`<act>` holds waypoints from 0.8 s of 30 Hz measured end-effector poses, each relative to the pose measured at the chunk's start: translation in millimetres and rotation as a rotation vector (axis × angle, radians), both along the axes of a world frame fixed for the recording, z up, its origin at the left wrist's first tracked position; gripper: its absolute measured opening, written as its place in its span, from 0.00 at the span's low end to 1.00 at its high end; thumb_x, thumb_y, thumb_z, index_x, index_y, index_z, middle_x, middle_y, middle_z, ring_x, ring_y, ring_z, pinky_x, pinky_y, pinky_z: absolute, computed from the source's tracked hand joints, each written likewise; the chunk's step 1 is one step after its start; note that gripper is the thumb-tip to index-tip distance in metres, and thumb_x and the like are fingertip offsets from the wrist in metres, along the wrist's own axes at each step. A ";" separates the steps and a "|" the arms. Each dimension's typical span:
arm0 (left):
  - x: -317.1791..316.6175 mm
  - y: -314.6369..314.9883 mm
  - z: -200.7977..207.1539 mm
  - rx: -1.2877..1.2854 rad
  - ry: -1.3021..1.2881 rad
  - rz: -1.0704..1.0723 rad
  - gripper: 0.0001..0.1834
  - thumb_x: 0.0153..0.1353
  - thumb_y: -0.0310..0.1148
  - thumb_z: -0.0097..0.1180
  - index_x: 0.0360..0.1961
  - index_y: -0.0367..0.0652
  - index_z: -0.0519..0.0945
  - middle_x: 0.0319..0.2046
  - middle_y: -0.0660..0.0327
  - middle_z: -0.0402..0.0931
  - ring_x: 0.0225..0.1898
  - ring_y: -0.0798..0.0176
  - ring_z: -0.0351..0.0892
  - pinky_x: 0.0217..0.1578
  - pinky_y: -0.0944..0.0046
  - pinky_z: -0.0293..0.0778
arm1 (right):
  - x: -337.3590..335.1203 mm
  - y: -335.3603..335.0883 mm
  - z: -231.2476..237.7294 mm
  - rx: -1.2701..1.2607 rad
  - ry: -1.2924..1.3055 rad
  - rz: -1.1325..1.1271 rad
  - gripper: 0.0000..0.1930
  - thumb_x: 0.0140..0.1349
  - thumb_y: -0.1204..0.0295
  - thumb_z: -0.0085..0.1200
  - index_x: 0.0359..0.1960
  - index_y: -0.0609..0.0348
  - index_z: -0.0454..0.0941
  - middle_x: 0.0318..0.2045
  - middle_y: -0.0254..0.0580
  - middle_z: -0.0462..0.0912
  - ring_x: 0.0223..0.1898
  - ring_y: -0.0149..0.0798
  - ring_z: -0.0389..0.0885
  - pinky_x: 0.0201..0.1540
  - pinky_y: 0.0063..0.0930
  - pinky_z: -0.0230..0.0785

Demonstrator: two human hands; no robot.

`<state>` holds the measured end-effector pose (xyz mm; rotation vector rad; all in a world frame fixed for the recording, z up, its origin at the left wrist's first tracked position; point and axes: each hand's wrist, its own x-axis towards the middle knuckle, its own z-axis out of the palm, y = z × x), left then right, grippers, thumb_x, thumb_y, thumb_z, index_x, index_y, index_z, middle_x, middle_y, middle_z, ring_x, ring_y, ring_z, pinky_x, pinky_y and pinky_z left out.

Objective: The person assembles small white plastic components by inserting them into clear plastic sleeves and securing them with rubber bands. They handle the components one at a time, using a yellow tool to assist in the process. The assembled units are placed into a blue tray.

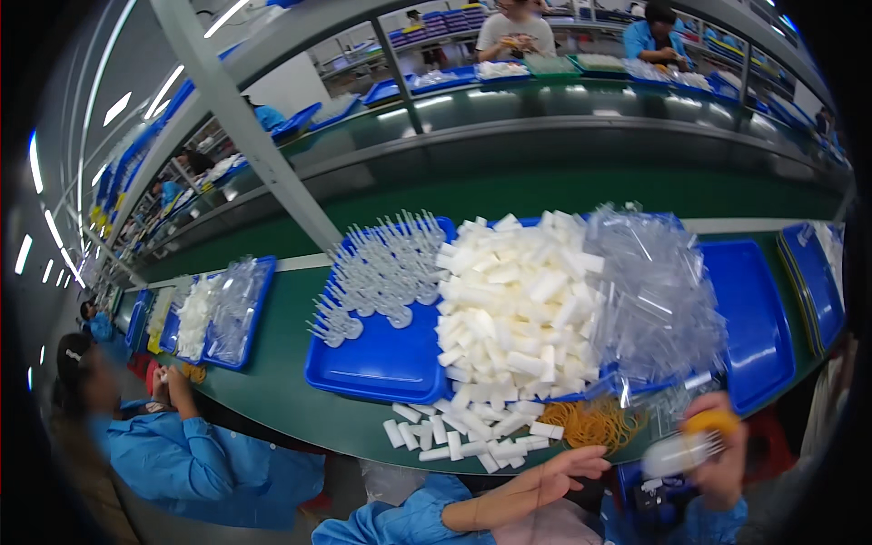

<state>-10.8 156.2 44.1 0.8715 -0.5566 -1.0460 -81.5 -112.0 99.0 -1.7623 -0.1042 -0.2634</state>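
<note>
My left hand (545, 481) lies open, palm up, at the near edge of the green bench, just below a row of small white blocks (459, 434). My right hand (718, 454) is blurred and closed around a clear plastic piece with a white part (677, 452); a yellow rubber band (711, 421) sits over its fingers. A heap of yellow rubber bands (595, 422) lies between the two hands. Behind them a blue tray (381, 368) carries clear plastic pieces (381, 272), a big pile of white blocks (518, 304) and a heap of clear bags (649, 291).
An empty blue tray (749, 318) sits to the right, more blue trays (817, 282) beyond it. At the left a person in a blue coat (173, 454) works by another blue tray (227, 313). A grey post (245, 127) slants up; other workers sit behind.
</note>
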 end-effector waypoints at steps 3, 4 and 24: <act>20.4 47.6 16.8 0.303 -0.467 0.501 0.30 0.60 0.30 0.53 0.62 0.39 0.59 0.52 0.56 0.70 0.50 0.64 0.71 0.50 0.64 0.68 | 15.7 -79.6 -18.3 0.063 -0.123 -0.562 0.23 0.58 0.62 0.55 0.53 0.59 0.71 0.41 0.37 0.73 0.36 0.27 0.72 0.36 0.18 0.63; 30.7 63.6 16.7 0.418 -0.644 0.739 0.29 0.57 0.24 0.55 0.60 0.38 0.62 0.47 0.57 0.74 0.45 0.65 0.74 0.47 0.66 0.70 | 33.0 -110.5 -4.2 0.028 -0.113 -0.534 0.22 0.60 0.65 0.53 0.55 0.59 0.69 0.41 0.35 0.74 0.35 0.26 0.72 0.35 0.16 0.62; 180.1 124.9 -6.1 1.236 -1.462 1.082 0.18 0.38 0.21 0.62 0.32 0.44 0.70 0.29 0.57 0.66 0.30 0.53 0.68 0.32 0.57 0.66 | 213.3 -317.9 -59.6 -0.675 0.205 -1.241 0.23 0.43 0.59 0.62 0.38 0.62 0.79 0.36 0.53 0.81 0.40 0.53 0.79 0.44 0.41 0.71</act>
